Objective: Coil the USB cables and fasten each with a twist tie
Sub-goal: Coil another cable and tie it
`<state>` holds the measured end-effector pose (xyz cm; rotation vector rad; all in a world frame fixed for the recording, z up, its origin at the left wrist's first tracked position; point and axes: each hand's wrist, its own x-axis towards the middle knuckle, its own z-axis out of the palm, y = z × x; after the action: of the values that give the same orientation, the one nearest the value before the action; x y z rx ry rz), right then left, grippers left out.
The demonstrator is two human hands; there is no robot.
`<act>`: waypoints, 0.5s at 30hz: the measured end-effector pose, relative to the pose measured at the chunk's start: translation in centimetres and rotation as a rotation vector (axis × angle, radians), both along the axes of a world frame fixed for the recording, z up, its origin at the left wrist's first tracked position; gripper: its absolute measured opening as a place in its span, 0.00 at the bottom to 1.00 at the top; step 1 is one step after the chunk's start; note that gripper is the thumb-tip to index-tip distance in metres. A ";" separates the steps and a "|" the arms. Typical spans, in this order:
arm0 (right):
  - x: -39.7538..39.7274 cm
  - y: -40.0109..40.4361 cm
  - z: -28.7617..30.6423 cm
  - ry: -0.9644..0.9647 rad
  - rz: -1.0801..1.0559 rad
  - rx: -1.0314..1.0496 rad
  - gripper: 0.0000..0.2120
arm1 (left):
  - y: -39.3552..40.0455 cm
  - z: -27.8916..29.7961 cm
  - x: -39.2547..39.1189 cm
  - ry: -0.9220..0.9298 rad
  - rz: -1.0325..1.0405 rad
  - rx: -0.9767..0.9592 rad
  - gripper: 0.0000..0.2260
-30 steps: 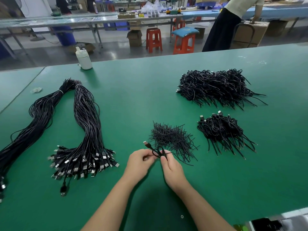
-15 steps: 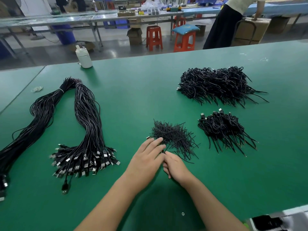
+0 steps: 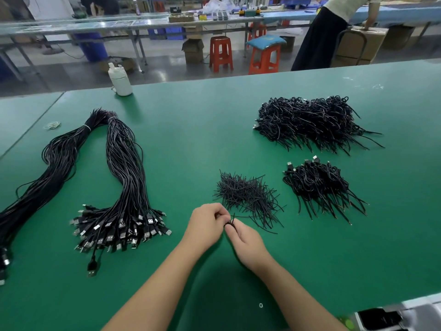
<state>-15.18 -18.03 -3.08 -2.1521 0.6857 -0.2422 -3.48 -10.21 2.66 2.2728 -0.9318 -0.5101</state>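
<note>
Black coiled cable (image 3: 229,225), near the desk's front edge beside the twist ties (image 3: 245,197), pinched between left hand (image 3: 206,223) and right hand (image 3: 245,242), apparently for tying.

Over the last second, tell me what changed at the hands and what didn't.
The left hand, which lay flat with straight fingers toward the twist tie pile half a second ago, has curled back into a grip on the small coiled cable; the right hand keeps pinching it. The loose cable bundles and both finished piles stayed put.
</note>
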 end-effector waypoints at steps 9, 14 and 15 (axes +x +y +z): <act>-0.1 1.6 -0.8 0.006 0.082 -0.415 0.13 | 1.5 0.6 1.2 0.004 -0.006 0.132 0.07; 0.0 1.9 -0.4 -0.010 0.055 -0.474 0.14 | 2.1 0.1 0.8 -0.271 -0.074 0.209 0.12; 0.0 1.9 -0.4 -0.030 0.047 -0.495 0.14 | 2.1 0.1 0.8 -0.291 -0.093 0.212 0.14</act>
<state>-15.16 -16.09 -3.43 -2.6237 0.6007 -0.4564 -2.72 -8.06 2.74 2.5513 -1.1778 -0.3353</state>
